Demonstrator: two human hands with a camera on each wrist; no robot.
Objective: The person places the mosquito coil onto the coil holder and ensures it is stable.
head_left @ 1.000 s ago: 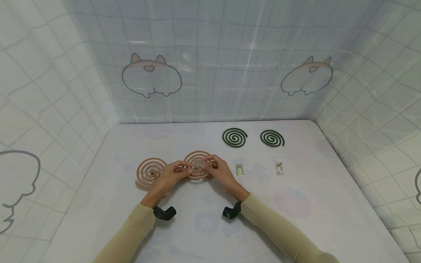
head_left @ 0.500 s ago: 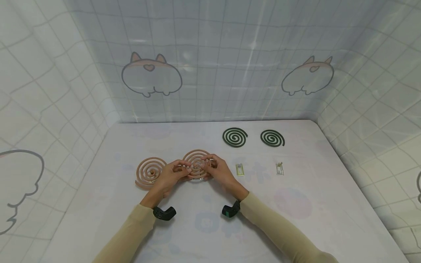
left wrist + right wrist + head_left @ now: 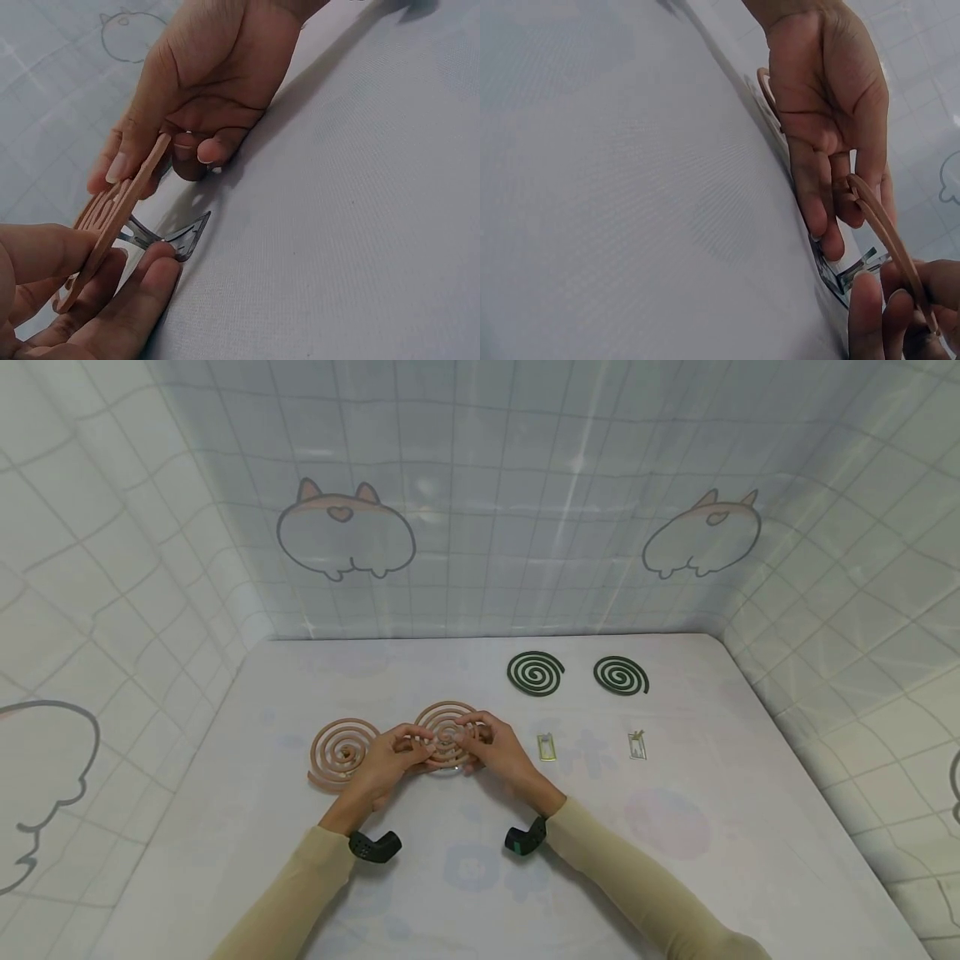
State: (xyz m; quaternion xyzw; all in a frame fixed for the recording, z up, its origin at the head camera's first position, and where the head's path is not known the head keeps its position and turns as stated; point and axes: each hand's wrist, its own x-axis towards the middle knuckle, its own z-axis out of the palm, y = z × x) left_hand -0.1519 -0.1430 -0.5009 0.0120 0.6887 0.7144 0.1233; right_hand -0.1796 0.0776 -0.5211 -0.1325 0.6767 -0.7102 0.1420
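A brown mosquito coil [image 3: 450,703] is held between both hands, slightly above the table. My left hand [image 3: 392,762] pinches its left side between thumb and fingers. The right hand [image 3: 507,756] pinches the opposite side, its thumb and index finger reaching toward the coil's middle. Beneath the coil, a small metal coil stand [image 3: 193,238] shows in the left wrist view, its base on the tablecloth and its upright pointing up at the spiral. Fingers hide where upright and coil meet. Beside my left hand lies a second brown coil [image 3: 325,742] with a stand piece at its centre.
Two dark green mosquito coils [image 3: 535,674] lie at the back right of the table. In front of them are a gold-toned metal stand [image 3: 547,747] and a silver one [image 3: 637,746], both flat. A tiled-pattern curtain [image 3: 487,568] encloses the back and sides.
The held coil and the right hand have shifted slightly left. The left hand has barely moved, and the other coils and stands have stayed put.
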